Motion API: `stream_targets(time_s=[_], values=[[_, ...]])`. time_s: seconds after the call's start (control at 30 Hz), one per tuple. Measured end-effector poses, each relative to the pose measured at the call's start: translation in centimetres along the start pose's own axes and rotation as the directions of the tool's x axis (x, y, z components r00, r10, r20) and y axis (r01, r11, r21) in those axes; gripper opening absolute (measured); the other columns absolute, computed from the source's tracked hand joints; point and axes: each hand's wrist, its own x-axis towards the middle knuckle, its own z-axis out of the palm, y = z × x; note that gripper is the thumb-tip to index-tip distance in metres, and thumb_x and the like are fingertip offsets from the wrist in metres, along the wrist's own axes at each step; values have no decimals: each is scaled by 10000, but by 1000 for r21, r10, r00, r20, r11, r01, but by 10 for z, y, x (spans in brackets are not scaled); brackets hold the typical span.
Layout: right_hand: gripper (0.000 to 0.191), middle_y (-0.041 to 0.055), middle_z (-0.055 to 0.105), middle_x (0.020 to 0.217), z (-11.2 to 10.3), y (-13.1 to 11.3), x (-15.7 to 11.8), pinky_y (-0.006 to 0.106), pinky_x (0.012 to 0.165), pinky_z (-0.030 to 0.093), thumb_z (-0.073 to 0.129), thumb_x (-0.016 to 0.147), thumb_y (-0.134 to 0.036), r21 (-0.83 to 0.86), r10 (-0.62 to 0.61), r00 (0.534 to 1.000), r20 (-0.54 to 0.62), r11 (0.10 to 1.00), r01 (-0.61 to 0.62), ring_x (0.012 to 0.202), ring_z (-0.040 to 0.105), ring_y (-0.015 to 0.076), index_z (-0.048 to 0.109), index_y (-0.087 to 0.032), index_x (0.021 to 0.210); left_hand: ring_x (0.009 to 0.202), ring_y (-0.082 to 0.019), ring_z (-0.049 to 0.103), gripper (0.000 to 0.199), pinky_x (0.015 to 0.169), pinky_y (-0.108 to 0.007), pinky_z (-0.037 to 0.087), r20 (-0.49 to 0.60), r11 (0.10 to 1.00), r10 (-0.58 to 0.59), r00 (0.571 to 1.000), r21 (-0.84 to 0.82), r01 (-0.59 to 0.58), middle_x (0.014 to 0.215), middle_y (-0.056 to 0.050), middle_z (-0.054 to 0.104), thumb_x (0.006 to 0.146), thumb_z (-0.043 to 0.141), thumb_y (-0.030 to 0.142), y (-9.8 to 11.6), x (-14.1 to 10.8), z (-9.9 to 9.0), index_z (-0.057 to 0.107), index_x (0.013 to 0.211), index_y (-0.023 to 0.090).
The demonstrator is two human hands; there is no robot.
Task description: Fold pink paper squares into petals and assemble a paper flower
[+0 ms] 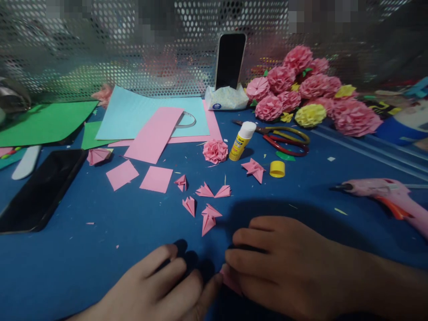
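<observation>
At the bottom of the head view, a small piece of pink paper [230, 281] lies between my hands, mostly covered. My right hand [287, 267] is curled closed over it from the right. My left hand [160, 285] has its fingers bent, and one fingertip presses the paper's left edge. Just beyond my hands lie several folded pink paper pieces [209, 218]. Two flat pink paper squares [156, 179] sit further left. Past the folded pieces are a pink paper flower [215, 151] and an upright yellow glue stick [240, 145], its yellow cap [277, 169] off to the right.
A pink glue gun [377, 189] lies at right, scissors [287, 136] behind the glue stick. Paper flowers [314, 84] pile at back right. A phone [230, 60] stands against a tissue pack [225, 98]; another phone [43, 191] lies left. Coloured sheets [150, 102] lie behind.
</observation>
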Motion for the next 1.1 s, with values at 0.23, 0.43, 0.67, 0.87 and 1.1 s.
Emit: stream_targets(time_s=[0.23,0.43,0.67,0.87,1.1], values=[[211,19,628,761,-10,-22,-3,357,609,308,494,938,-107,-69,142,985,95,988,-135,716,486,187,679,-183,872,610,-112,547,345,720,-301,441,18,986,-99,995,-132,101,677,46,607,1053,380,90,1,3,1,705,994,188],[214,31,619,668,-2,-36,-7,371,591,293,535,861,-73,-148,200,978,54,970,-190,656,485,197,642,-194,719,595,-105,497,381,698,-277,433,46,962,-105,993,-250,113,662,26,531,1057,340,113,-1,10,1,673,876,153],[60,24,614,684,-5,-27,-7,351,577,264,657,834,-151,-107,125,987,103,988,-114,646,459,196,653,-184,784,589,-91,506,364,807,-261,457,14,970,-85,996,-227,86,669,38,536,1055,347,103,2,11,1,688,937,154],[178,-18,591,704,-4,-6,-5,336,580,245,618,886,-75,-13,203,978,42,979,-203,629,432,169,586,-191,754,719,-137,587,370,875,-310,460,22,979,-32,999,-199,36,820,-8,662,1058,325,98,-2,8,-6,689,1114,138],[148,-32,626,855,-5,0,-2,325,659,298,588,990,-308,158,222,968,117,958,-239,763,480,164,555,-200,894,998,-151,610,349,1095,-331,344,35,985,-8,999,-172,14,1085,-10,697,1063,356,130,-2,5,-2,674,1197,179]])
